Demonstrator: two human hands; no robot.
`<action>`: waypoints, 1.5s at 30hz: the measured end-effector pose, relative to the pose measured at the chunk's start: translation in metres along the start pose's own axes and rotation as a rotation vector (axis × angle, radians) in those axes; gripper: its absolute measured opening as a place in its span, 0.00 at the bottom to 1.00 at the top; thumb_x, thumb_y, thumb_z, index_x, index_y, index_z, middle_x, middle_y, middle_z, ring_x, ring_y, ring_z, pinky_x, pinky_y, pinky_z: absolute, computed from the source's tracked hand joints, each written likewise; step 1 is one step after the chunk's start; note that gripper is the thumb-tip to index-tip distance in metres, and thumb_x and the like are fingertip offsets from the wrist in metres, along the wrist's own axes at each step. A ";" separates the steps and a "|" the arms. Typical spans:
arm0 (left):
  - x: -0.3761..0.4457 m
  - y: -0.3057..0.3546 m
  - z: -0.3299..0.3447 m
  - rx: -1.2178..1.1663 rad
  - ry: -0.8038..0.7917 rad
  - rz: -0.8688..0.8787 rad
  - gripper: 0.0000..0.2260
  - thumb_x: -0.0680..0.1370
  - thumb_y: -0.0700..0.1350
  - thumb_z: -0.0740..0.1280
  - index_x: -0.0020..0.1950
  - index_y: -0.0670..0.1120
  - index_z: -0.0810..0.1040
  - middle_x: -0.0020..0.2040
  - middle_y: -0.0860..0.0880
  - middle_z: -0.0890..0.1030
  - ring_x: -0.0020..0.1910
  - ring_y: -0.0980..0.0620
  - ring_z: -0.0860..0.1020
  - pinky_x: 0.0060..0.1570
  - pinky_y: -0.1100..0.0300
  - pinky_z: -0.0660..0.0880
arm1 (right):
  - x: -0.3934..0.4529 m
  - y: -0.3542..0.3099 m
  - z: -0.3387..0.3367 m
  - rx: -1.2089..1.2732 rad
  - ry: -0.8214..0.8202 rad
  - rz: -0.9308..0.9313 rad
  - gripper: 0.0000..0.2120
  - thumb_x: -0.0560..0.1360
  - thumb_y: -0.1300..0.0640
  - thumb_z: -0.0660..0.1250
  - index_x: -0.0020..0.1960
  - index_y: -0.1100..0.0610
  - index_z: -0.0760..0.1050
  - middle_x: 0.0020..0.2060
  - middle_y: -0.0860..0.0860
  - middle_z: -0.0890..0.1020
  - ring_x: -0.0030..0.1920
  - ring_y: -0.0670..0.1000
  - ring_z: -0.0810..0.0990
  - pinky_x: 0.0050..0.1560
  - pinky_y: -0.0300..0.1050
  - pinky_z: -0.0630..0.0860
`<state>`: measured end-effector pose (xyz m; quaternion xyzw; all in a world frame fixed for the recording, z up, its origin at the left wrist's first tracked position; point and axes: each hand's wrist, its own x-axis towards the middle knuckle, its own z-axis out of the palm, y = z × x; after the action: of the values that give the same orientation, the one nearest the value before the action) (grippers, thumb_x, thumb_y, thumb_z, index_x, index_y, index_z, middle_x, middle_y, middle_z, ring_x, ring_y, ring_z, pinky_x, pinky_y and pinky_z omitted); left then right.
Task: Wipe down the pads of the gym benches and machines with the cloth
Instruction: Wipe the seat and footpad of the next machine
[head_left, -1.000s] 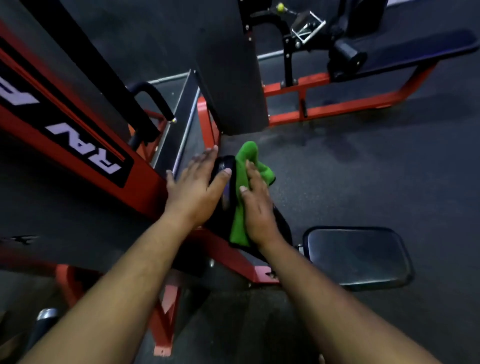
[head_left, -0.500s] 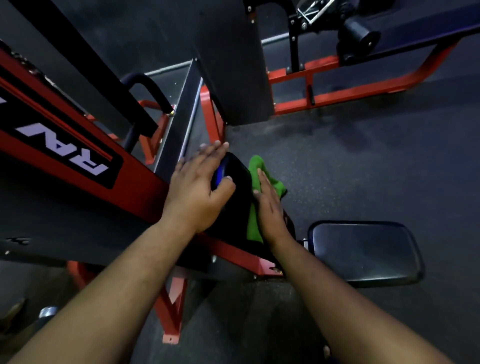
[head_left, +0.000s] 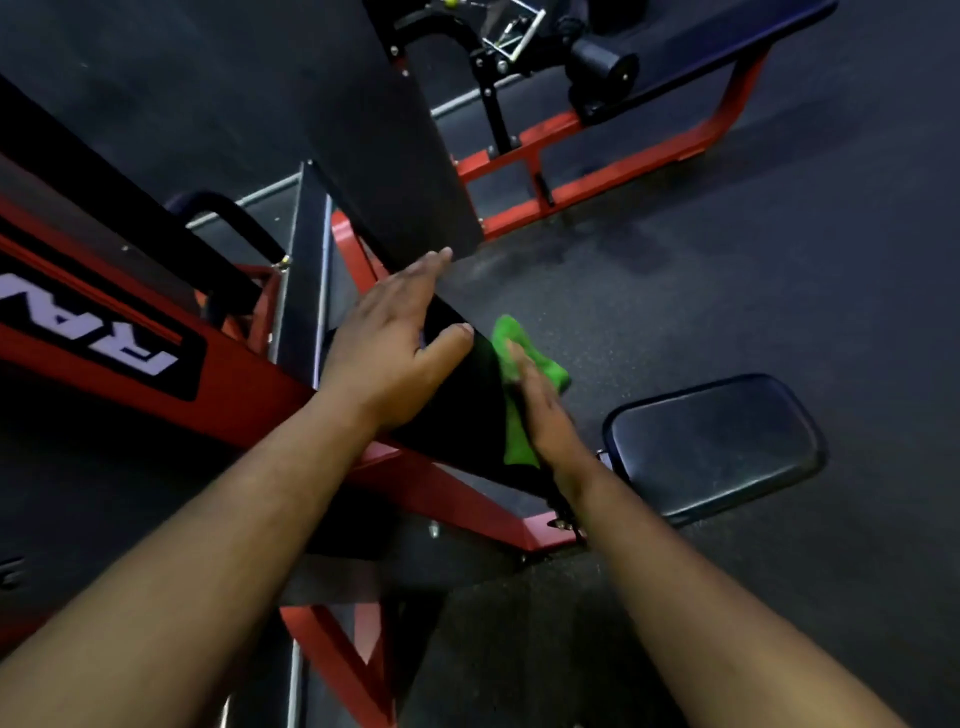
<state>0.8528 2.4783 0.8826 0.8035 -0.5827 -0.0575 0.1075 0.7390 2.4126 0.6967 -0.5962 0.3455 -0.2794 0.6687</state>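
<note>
Green cloth (head_left: 517, 410) under the flat right hand (head_left: 545, 410) against the black pad (head_left: 457, 410), left hand (head_left: 395, 348) open-fingered on its top edge

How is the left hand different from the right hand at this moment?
The left hand rests bare on the black pad, thumb spread apart; the right hand presses the green cloth against the pad's side. The left hand lies broad and palm-down; the right hand shows edge-on. Both have straight fingers.
</note>
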 end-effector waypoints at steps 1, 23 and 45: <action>0.001 0.000 0.002 0.025 0.002 0.011 0.37 0.72 0.65 0.53 0.81 0.55 0.59 0.80 0.51 0.63 0.79 0.51 0.61 0.75 0.55 0.55 | -0.001 -0.019 0.009 -0.025 -0.017 -0.108 0.28 0.78 0.41 0.53 0.78 0.39 0.61 0.79 0.42 0.63 0.79 0.44 0.58 0.80 0.53 0.54; 0.006 -0.005 0.002 0.055 0.009 0.086 0.33 0.72 0.61 0.54 0.76 0.55 0.71 0.77 0.55 0.69 0.76 0.56 0.63 0.72 0.62 0.55 | 0.045 0.069 -0.034 -0.005 -0.107 0.078 0.15 0.83 0.56 0.54 0.69 0.49 0.66 0.72 0.52 0.71 0.73 0.49 0.67 0.80 0.51 0.57; 0.009 -0.011 0.004 0.029 0.006 0.081 0.29 0.73 0.62 0.53 0.71 0.59 0.75 0.74 0.59 0.72 0.76 0.56 0.64 0.75 0.45 0.62 | 0.025 0.203 -0.035 0.395 0.221 0.602 0.28 0.72 0.29 0.68 0.64 0.44 0.80 0.60 0.53 0.84 0.60 0.54 0.82 0.67 0.55 0.75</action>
<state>0.8644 2.4724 0.8760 0.7808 -0.6153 -0.0423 0.0999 0.7179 2.3990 0.4904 -0.2941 0.5146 -0.1943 0.7816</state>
